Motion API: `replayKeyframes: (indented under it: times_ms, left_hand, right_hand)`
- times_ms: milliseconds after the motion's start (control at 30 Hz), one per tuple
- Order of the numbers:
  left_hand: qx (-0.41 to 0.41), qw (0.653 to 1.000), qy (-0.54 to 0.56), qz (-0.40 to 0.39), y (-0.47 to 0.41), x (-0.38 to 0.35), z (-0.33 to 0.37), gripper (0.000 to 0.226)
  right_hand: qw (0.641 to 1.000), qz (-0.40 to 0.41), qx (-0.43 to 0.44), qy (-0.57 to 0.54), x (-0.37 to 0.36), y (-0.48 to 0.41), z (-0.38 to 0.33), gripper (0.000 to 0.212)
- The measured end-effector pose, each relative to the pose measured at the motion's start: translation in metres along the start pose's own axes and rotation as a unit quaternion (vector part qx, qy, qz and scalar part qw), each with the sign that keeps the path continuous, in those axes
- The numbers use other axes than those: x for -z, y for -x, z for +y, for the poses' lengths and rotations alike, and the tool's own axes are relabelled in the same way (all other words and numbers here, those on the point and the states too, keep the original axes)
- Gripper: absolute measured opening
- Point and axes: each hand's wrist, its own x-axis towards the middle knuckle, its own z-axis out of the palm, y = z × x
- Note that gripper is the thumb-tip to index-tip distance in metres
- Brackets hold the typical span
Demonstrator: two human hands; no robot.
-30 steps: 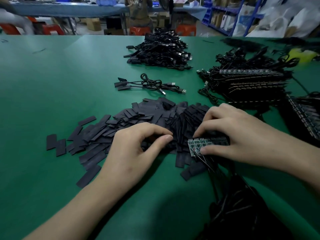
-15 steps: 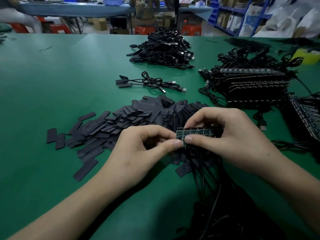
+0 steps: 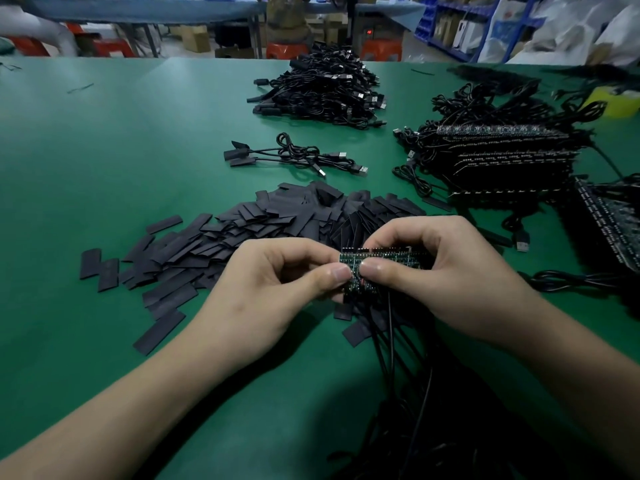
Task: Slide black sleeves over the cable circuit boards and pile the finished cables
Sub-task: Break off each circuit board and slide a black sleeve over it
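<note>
Board strip (image 3: 384, 258) raised over near edge of sleeves (image 3: 277, 220); 1 s ago it lay on them. Left hand (image 3: 277, 289) has joined right hand (image 3: 450, 282): curled fingers (image 3: 374, 270) of both pinch it. Probably separating one board; sleeving not started.

One left hand (image 3: 263, 289) and one right hand (image 3: 450, 282) pinch a single strip of circuit boards (image 3: 398, 258) between them over the bench (image 3: 121, 150). The black sleeves (image 3: 242, 230) make one heap near the bench's near edge, far too many to count. There is one large pile of finished cables (image 3: 322, 88) by the far edge and three loose cables (image 3: 294, 157) mid-bench. Toward the right edge at least four stacked board strips (image 3: 502, 154) show. One yellow object (image 3: 616, 102) sits at the far right corner.
</note>
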Motion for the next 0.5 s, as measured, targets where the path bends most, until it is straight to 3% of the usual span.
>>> replayKeyframes:
  times_ms: [500]
  left_hand:
    - [0.023,0.998,0.058,-0.012,0.0014,-0.0006,0.0022,0.013]
  right_hand:
    - [0.994,-0.042,-0.005,-0.096,0.0011,-0.0008,0.0042,0.004]
